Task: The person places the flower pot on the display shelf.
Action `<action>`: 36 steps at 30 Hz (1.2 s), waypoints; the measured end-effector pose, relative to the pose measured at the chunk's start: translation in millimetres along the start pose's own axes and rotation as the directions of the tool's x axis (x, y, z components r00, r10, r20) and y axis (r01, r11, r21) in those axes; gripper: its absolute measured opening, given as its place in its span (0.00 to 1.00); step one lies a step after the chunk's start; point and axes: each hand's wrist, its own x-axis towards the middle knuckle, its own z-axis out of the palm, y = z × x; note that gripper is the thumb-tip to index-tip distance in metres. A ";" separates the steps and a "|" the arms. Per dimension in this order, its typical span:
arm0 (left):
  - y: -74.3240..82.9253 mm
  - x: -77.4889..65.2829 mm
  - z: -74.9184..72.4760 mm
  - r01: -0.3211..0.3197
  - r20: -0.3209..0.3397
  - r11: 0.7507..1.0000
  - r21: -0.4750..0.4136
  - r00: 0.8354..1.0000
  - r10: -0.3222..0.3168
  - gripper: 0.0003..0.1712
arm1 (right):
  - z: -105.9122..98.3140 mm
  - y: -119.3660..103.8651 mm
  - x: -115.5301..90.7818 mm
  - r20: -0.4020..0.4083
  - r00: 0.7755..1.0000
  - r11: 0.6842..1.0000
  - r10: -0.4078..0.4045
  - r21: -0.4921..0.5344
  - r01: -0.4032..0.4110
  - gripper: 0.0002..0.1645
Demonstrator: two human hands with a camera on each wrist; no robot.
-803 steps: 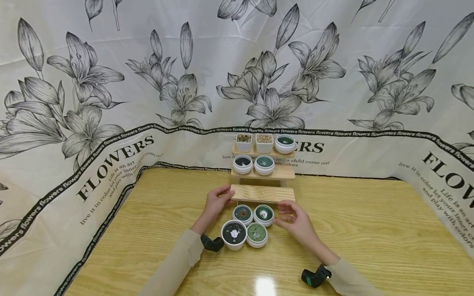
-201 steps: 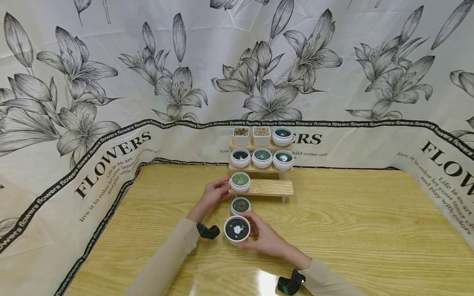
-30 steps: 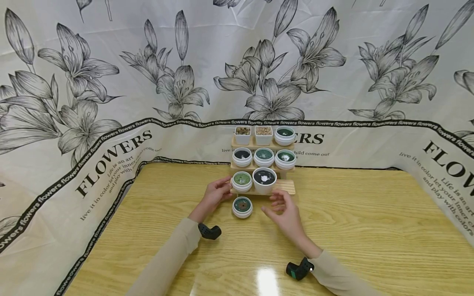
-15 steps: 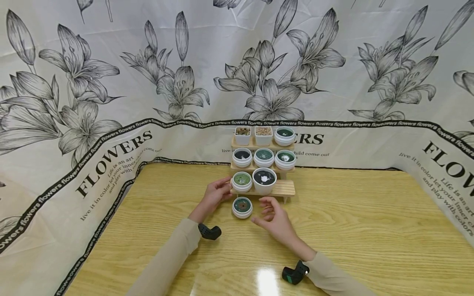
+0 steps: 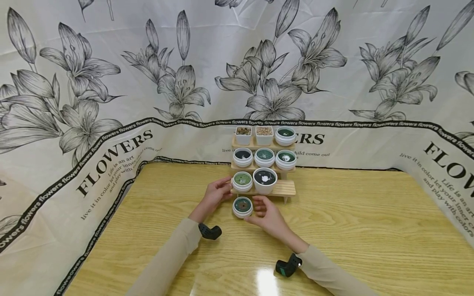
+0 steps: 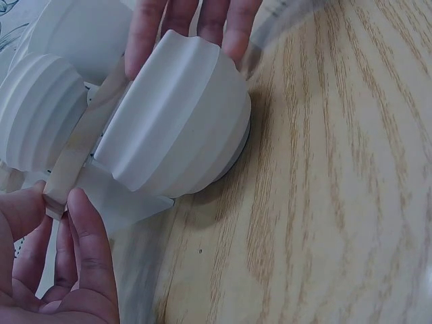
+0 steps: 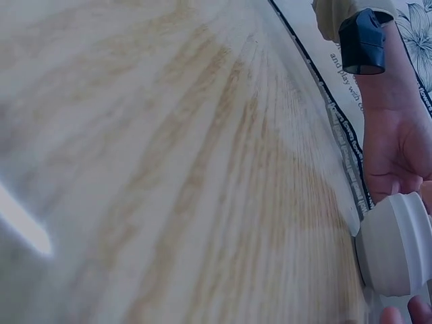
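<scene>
My left hand (image 5: pixel 216 193) pinches the left end of the lowest step of a wooden tiered stand (image 5: pixel 286 188); the left wrist view shows thumb and fingers on the board's end (image 6: pixel 64 179). A ribbed, round white pot (image 5: pixel 242 207) with a dark green top and brown centre sits on the table before the stand. My right hand (image 5: pixel 268 218) is at its right side, fingers behind and thumb in front, fairly straight. In the left wrist view those fingers (image 6: pixel 179 20) overlap the pot's rim. On the lowest step stand a light-green-topped pot (image 5: pixel 242 179) and a taller black-topped pot (image 5: pixel 264 181).
Three round white pots line the middle step, among them a white-and-green-topped one (image 5: pixel 285 159). Two square pots, one with gravel (image 5: pixel 264 135), and a round pot (image 5: pixel 285 136) occupy the top step. A flower-printed cloth (image 5: pixel 185 94) hangs behind the wooden table (image 5: pixel 363 230).
Over the last second my right hand has come away from the black-topped pot and moved left and nearer to the pot on the table. My left hand stays on the step's end.
</scene>
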 end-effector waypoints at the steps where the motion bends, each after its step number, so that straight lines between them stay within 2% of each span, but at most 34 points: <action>1: 0.1 0.0 -0.1 0.000 0.001 1.000 0.002 1.000 0.000 0.23 | 0.7 -0.2 0.7 0.007 1.000 1.000 -0.002 0.004 0.002 0.39; 7: 0.5 0.0 -0.1 -0.006 0.005 1.000 0.007 1.000 0.006 0.23 | 4.8 -3.4 0.5 0.034 0.999 0.999 0.002 0.049 -0.004 0.41; 14: 0.8 0.3 -0.7 0.000 0.004 1.000 -0.004 1.000 0.000 0.23 | 9.3 -5.7 1.7 0.031 0.999 1.000 -0.014 0.004 0.014 0.42; 21: 0.4 0.1 -0.3 -0.010 0.010 1.000 -0.015 1.000 0.011 0.23 | 17.1 -2.5 9.3 0.051 0.998 1.000 -0.027 0.003 0.027 0.42; 32: 0.6 -0.9 0.2 -0.015 0.007 0.999 -0.030 1.000 0.015 0.23 | 21.8 -7.2 9.6 0.054 0.998 0.998 -0.030 -0.049 0.033 0.43; 36: 1.0 -0.9 0.6 -0.013 0.006 1.000 -0.018 1.000 0.013 0.23 | 22.7 -6.6 9.4 0.039 0.999 0.991 -0.024 -0.129 0.028 0.41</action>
